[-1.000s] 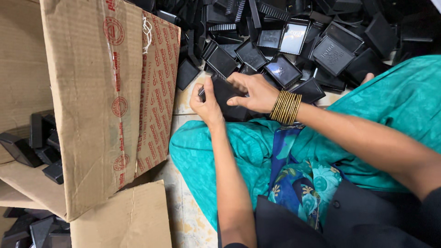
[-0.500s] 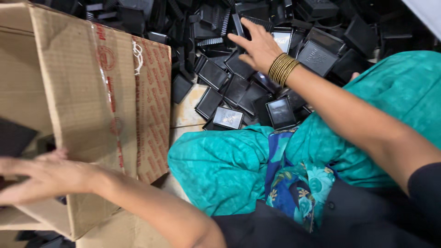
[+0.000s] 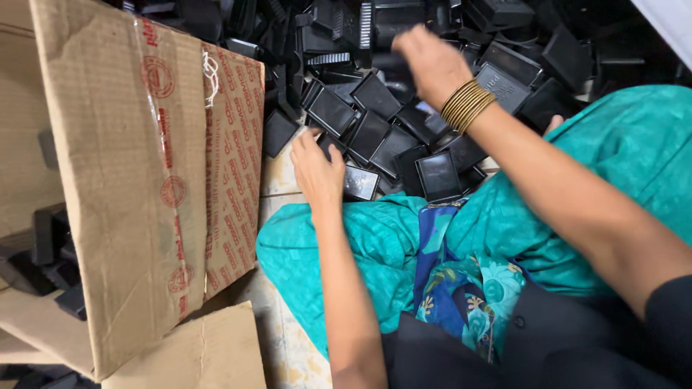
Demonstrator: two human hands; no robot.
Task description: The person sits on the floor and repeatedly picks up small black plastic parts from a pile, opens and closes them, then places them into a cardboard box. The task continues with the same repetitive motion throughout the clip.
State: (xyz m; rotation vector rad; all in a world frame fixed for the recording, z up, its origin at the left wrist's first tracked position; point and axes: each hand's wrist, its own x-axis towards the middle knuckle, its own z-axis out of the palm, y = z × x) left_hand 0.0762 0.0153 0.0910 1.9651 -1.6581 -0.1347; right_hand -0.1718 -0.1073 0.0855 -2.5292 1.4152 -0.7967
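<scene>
The left hand (image 3: pixel 317 169) lies fingers loosely spread at the near edge of a heap of black plastic casings (image 3: pixel 393 126) on the floor, its fingertips touching one casing (image 3: pixel 358 183) that rests just to its right against the teal cloth (image 3: pixel 346 252). The right hand (image 3: pixel 429 61), wearing gold bangles (image 3: pixel 467 105), hangs blurred over the far part of the heap, so whether it grips anything cannot be told. An open cardboard box (image 3: pixel 144 180) with more casings inside stands to the left.
</scene>
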